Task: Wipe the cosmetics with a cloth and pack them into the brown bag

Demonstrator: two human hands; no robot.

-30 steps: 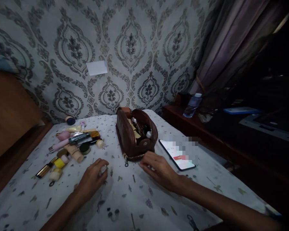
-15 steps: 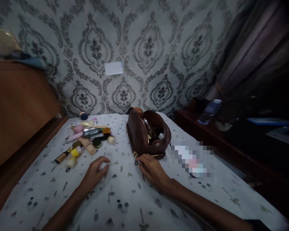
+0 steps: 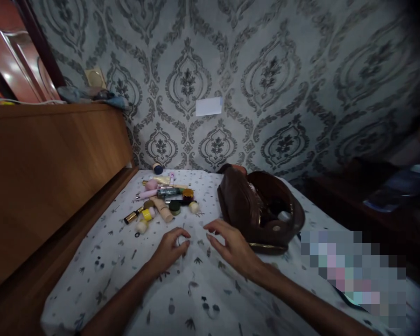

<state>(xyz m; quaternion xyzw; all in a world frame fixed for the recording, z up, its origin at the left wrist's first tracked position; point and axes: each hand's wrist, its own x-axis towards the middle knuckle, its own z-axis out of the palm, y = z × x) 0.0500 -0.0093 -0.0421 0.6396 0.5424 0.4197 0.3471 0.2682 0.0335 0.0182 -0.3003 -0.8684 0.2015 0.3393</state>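
Observation:
My left hand (image 3: 171,249) rests low over the patterned sheet with fingers curved and a gap between thumb and forefinger. Only white cloth seems to show in that gap. Facing it, my right hand (image 3: 233,246) has its thumb and forefinger apart and nothing between them. Just behind the right hand stands a brown makeup bag (image 3: 241,200), its top unzipped. A white-capped item (image 3: 284,216) shows inside, and the rest is dark. Beyond the left hand lie cosmetics, among them a beige tube (image 3: 162,208), a pink tube (image 3: 147,194) and a small gold-and-black bottle (image 3: 133,215).
The white sheet (image 3: 175,303) meets a wooden headboard-like panel (image 3: 56,154) on the left and a patterned wall at the back. On the right lies a blurred-out flat object (image 3: 350,275). A clear bottle (image 3: 395,186) is beyond it on a dark surface.
My view has swung left, so everything sits farther right. My right hand has come away from the bag's front corner, leftward toward my left hand, and its fingers have parted.

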